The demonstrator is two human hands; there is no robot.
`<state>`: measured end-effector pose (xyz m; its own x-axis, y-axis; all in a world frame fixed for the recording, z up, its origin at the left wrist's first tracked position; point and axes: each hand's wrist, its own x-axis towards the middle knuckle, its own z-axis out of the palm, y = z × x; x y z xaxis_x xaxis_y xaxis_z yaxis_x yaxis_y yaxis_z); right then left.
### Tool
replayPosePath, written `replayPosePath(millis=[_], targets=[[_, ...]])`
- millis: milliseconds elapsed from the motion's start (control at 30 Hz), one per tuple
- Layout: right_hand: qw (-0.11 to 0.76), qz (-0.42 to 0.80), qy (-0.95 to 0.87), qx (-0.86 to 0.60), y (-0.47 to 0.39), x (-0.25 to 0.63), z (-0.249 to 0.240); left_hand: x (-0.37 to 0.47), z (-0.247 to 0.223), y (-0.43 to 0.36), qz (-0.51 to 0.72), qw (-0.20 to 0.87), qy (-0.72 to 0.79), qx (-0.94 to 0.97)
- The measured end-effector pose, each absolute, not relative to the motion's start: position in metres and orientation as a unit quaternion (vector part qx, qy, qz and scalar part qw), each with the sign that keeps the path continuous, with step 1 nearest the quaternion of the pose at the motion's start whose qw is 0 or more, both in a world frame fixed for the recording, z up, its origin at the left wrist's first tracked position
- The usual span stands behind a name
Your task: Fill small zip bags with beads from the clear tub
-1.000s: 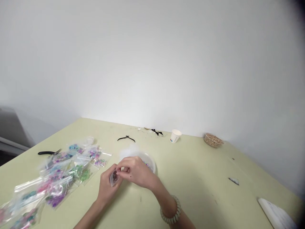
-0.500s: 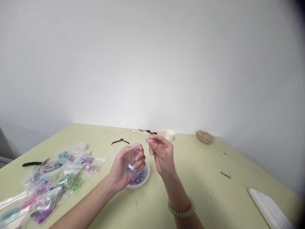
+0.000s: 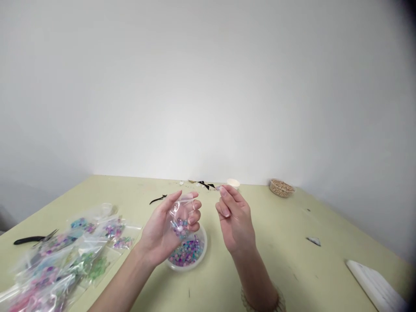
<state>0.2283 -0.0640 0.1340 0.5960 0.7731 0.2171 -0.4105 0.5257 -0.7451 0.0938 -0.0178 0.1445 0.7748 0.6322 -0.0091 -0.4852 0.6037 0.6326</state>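
Note:
In my left hand (image 3: 154, 238) is a small clear plastic bag (image 3: 182, 212) with purple, blue and pale beads in its bottom. The fingers curl around the bag while the thumb points up, away from it. My right hand (image 3: 238, 223) is closed, with thumb and forefinger pinching a small pale lilac bead (image 3: 218, 188); its exact shape is hard to see. Below the left hand stands a round white bowl (image 3: 204, 250) of mixed purple, pink and blue beads, partly covered by that hand.
Bags of coloured beads (image 3: 97, 266) spread over the left of the green table (image 3: 292, 277), beside black-handled pliers (image 3: 30, 239). Behind my hands are other black pliers (image 3: 157, 199), black scraps (image 3: 204, 185) and a paper cup (image 3: 233, 183). A tub (image 3: 281, 188) and a white slab (image 3: 373, 284) are rightward.
My right hand has moved right, away from the bag, still pinching the small bead. My left hand has opened somewhat, its thumb lifting, and the bag shows more fully.

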Motion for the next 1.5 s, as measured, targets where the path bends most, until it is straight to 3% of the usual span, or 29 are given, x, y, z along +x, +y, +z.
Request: replayPosePath(millis=[233,600,1000,1133,1500], targets=[[0.829,0.441,-0.203,-0.278,-0.07,0.211,0.138,0.082,0.155,-0.013,0.348,0.889,0.104,0.279],[0.749,0.634,-0.081,-0.175,-0.092,0.193,0.148,0.072,0.166,-0.014,0.41,0.868,0.157,0.234],[0.744,0.634,-0.062,-0.202,-0.089,0.186,0.143,0.078,0.157,-0.003,0.374,0.881,0.274,0.09],[0.754,0.619,-0.08,-0.204,-0.088,0.186,0.142,0.082,0.156,-0.006,0.391,0.854,0.292,0.181],[0.801,0.551,-0.112,-0.207,-0.096,0.193,0.149,0.074,0.156,-0.011,0.333,0.846,0.151,0.388]])
